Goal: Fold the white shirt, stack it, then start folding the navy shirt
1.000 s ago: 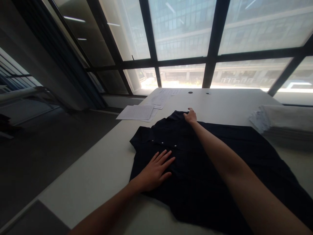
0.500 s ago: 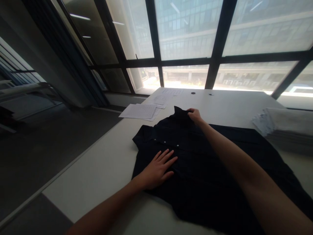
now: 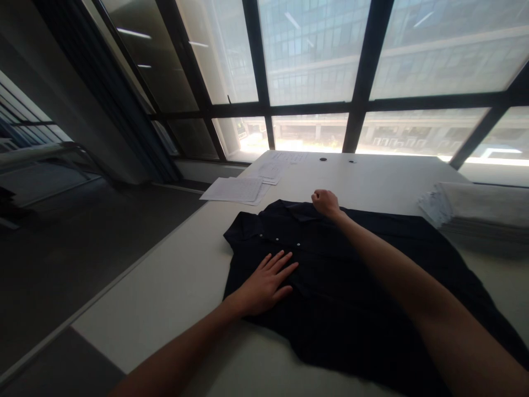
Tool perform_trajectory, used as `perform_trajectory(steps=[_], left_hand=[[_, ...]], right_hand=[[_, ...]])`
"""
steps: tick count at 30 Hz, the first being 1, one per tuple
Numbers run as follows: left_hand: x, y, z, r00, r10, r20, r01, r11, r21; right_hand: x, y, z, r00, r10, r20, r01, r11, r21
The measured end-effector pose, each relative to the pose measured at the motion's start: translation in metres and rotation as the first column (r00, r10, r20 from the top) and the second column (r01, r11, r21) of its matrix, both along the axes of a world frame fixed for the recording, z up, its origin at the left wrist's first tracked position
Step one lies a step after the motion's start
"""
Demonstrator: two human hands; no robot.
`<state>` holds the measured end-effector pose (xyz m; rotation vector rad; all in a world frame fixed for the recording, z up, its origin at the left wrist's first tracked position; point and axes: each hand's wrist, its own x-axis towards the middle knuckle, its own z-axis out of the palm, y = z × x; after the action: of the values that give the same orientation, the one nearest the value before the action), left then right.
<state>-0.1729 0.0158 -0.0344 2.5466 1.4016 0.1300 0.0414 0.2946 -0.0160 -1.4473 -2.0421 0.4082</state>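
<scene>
A dark navy shirt (image 3: 330, 270) with small white buttons lies spread on the white table, its collar pointing left. My left hand (image 3: 266, 284) rests flat on the shirt below the buttons, fingers spread. At the shirt's far edge, by the sleeve (image 3: 300, 209), is my right hand (image 3: 325, 202). Its fingers are curled closed at the fabric, and the fingertips are hidden from view. My right forearm crosses over the body of the shirt.
Printed paper sheets (image 3: 235, 189) lie at the table's left edge. A stack of folded, light-coloured items (image 3: 487, 207) sits at the right. Windows (image 3: 314, 55) rise behind the white table (image 3: 173, 275). A dark curtain (image 3: 111, 99) hangs at the left.
The sleeve part that my right hand held raised has come down and lies flatter. My right hand has curled further closed. My left hand stays in place on the shirt.
</scene>
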Motion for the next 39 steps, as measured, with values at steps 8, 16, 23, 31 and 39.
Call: perform_trajectory(steps=[8,16,23,31,39], left_hand=[[-0.002,0.001,-0.003,1.000,-0.007,0.010,0.007,1.000,0.023],[-0.001,0.002,-0.004,1.000,0.001,0.011,-0.001,1.000,0.013],[0.000,0.002,-0.002,1.000,0.006,0.012,-0.006,1.000,0.005],[0.001,0.001,0.001,1.000,0.013,0.008,-0.013,1.000,-0.013],[-0.001,0.002,-0.001,1.000,0.005,0.002,-0.005,1.000,-0.006]], right_hand=[[-0.044,-0.041,-0.032,0.909,0.252,0.331,-0.249,0.967,-0.051],[-0.038,-0.056,-0.036,0.906,0.208,0.368,-0.166,0.976,-0.143],[-0.055,-0.074,-0.024,0.897,0.184,0.402,-0.182,0.982,-0.044],[-0.051,-0.105,-0.007,0.903,0.059,0.425,-0.044,0.998,-0.044],[-0.052,-0.075,0.013,0.928,0.088,0.363,-0.035,0.988,-0.148]])
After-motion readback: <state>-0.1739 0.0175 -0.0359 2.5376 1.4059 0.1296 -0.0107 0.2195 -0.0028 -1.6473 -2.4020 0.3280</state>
